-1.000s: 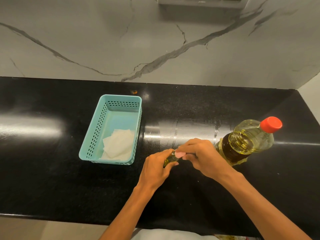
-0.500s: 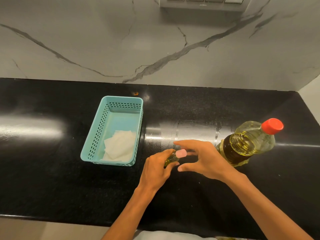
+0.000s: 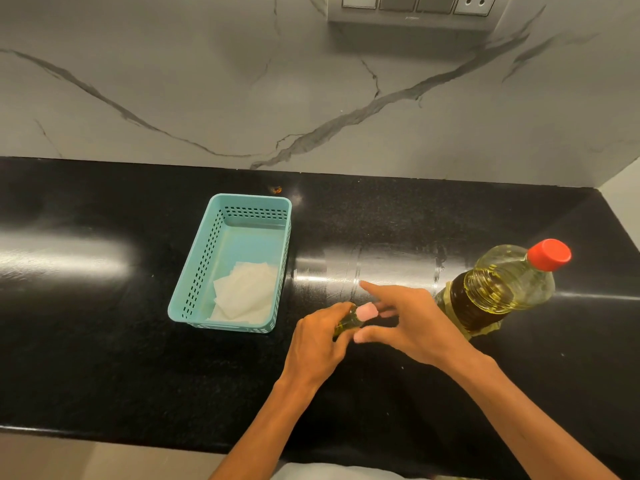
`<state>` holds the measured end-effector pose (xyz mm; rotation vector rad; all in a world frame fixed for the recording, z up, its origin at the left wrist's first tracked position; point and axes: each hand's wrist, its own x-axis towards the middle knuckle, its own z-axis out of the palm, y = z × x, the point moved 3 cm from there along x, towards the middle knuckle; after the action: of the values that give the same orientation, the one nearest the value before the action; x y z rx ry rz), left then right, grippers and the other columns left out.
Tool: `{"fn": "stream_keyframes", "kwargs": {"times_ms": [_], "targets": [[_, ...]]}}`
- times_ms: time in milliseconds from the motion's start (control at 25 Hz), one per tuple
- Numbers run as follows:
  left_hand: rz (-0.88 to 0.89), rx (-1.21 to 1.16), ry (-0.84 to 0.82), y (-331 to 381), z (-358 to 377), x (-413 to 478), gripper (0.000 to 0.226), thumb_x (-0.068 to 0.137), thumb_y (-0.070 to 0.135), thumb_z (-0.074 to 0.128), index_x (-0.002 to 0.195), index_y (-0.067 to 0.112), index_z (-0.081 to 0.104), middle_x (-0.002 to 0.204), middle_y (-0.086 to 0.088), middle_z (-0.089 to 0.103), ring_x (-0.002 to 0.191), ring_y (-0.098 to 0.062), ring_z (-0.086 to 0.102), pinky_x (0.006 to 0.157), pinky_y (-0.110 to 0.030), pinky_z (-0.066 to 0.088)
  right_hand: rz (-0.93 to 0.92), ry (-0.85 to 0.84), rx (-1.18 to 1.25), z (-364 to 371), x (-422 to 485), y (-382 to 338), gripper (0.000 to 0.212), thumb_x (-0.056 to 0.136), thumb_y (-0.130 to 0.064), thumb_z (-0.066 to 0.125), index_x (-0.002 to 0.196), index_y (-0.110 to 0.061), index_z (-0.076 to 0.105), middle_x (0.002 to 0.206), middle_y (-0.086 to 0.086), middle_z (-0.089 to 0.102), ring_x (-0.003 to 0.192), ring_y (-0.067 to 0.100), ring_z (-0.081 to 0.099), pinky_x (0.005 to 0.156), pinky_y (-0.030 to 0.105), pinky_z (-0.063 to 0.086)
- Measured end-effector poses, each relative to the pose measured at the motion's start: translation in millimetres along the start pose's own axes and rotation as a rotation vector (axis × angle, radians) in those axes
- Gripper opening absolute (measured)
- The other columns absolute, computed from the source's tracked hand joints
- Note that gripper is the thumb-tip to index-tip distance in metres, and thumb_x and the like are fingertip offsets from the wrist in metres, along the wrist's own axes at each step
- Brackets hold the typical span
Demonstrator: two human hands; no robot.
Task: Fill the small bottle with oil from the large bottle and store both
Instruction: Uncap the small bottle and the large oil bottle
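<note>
My left hand [image 3: 318,344] grips a small bottle [image 3: 348,322] of yellow-green oil with a pink cap [image 3: 367,310], held low over the black counter. Beside that cap my right hand [image 3: 412,323] is spread, fingers apart and off the cap. The large oil bottle [image 3: 498,292] with a red cap [image 3: 550,254] stands on the counter just right of my right hand.
A teal perforated basket [image 3: 194,282] holding white folded paper [image 3: 246,296] sits to the left of my hands. Behind the black counter [image 3: 104,341] rises a grey marble wall with a switch panel [image 3: 415,5] at the top.
My right hand was pinched on the pink cap a second ago; it has let go and spread its fingers. The left hand still holds the small bottle.
</note>
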<state>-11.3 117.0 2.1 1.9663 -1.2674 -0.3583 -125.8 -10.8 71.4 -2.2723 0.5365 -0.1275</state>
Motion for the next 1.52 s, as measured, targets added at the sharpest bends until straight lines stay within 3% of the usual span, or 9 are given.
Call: {"fn": "stream_keyframes", "kwargs": {"times_ms": [80, 240, 480, 720, 1000, 1120, 1200, 1360, 1520], "targets": [[0.008, 0.012, -0.018, 2.1, 0.1, 0.4, 0.027, 0.090, 0.033, 0.072, 0.115, 0.026, 0.065, 0.095, 0.011, 0.072, 0.083, -0.005, 0.067, 0.074, -0.030, 0.056, 0.017, 0.055, -0.157, -0.8, -0.9, -2.8, 0.053, 0.075, -0.068, 0.055, 0.102, -0.025, 0.072, 0.081, -0.009, 0.071, 0.071, 0.003, 0.065, 0.061, 0.019, 0.053], [0.029, -0.033, -0.038, 8.7, -4.9, 1.5, 0.021, 0.091, 0.033, 0.070, 0.110, 0.026, 0.065, 0.091, 0.011, 0.071, 0.080, -0.006, 0.068, 0.072, -0.031, 0.057, -0.054, 0.092, -0.204, -0.6, 1.7, -12.7, 0.022, 0.089, -0.040, 0.064, 0.081, -0.022, 0.073, 0.065, -0.010, 0.063, 0.059, 0.006, 0.057, 0.054, 0.019, 0.042], [-0.296, -0.606, 0.150, 5.3, -14.4, 0.0, 0.036, 0.082, 0.014, 0.081, 0.108, 0.037, 0.071, 0.096, 0.015, 0.077, 0.097, -0.003, 0.073, 0.091, -0.020, 0.056, 0.305, 0.235, 0.741, -3.5, -5.7, 1.9, 0.027, 0.084, -0.021, 0.071, 0.110, -0.015, 0.072, 0.101, 0.000, 0.075, 0.097, 0.011, 0.069, 0.086, 0.026, 0.055], [-0.420, -0.505, 0.068, -30.4, -3.0, 8.9, 0.034, 0.083, 0.021, 0.081, 0.112, 0.032, 0.068, 0.104, 0.014, 0.073, 0.101, 0.004, 0.068, 0.096, -0.022, 0.056, 0.252, 0.331, -0.184, 32.1, 2.7, 44.5, 0.010, 0.092, -0.019, 0.064, 0.088, -0.014, 0.071, 0.077, -0.004, 0.069, 0.073, 0.005, 0.062, 0.068, 0.032, 0.057], [-0.363, -0.423, -0.004, -49.8, 5.5, 18.6, 0.036, 0.083, 0.023, 0.082, 0.116, 0.027, 0.069, 0.102, 0.016, 0.072, 0.098, 0.006, 0.067, 0.094, -0.034, 0.058, 0.336, 0.271, -0.253, 53.2, 9.3, 52.0, 0.029, 0.085, -0.015, 0.073, 0.113, -0.015, 0.069, 0.099, 0.002, 0.070, 0.086, 0.009, 0.064, 0.079, 0.025, 0.055], [-0.330, -0.409, -0.032, -49.0, 0.5, 12.2, 0.077, 0.073, 0.036, 0.087, 0.142, 0.030, 0.052, 0.133, 0.020, 0.059, 0.121, 0.013, 0.054, 0.110, -0.029, 0.047, 0.393, 0.303, -0.165, 37.1, -6.4, 29.9, 0.050, 0.078, -0.020, 0.080, 0.125, -0.017, 0.062, 0.103, -0.001, 0.067, 0.077, 0.002, 0.061, 0.072, 0.017, 0.053], [-0.240, -0.370, 0.056, -34.2, -8.9, -4.6, 0.102, 0.070, 0.053, 0.083, 0.155, 0.028, 0.034, 0.157, 0.015, 0.039, 0.144, 0.002, 0.035, 0.117, -0.021, 0.033, 0.383, 0.518, -0.086, 4.0, -34.5, -6.1, 0.039, 0.078, -0.026, 0.079, 0.115, -0.020, 0.068, 0.092, -0.008, 0.068, 0.072, 0.000, 0.063, 0.066, 0.009, 0.051], [0.149, -0.337, 0.253, 37.4, -20.1, -10.3, 0.072, 0.086, 0.047, 0.073, 0.144, 0.012, 0.049, 0.146, -0.004, 0.054, 0.140, -0.013, 0.047, 0.112, -0.022, 0.041, 0.257, 0.998, -0.365, -103.2, -89.7, -67.1, 0.018, 0.087, -0.028, 0.070, 0.098, -0.014, 0.073, 0.079, -0.002, 0.067, 0.066, 0.010, 0.061, 0.067, 0.005, 0.043], [0.215, -0.349, 0.069, 121.7, -2.2, 48.8, 0.071, 0.084, 0.049, 0.072, 0.142, 0.013, 0.053, 0.139, -0.002, 0.059, 0.130, -0.009, 0.052, 0.108, -0.010, 0.038, 0.326, 0.803, -0.547, -166.5, -82.8, -39.8, 0.034, 0.084, -0.042, 0.069, 0.103, -0.014, 0.074, 0.087, 0.006, 0.068, 0.066, 0.014, 0.059, 0.062, 0.014, 0.041]]}}
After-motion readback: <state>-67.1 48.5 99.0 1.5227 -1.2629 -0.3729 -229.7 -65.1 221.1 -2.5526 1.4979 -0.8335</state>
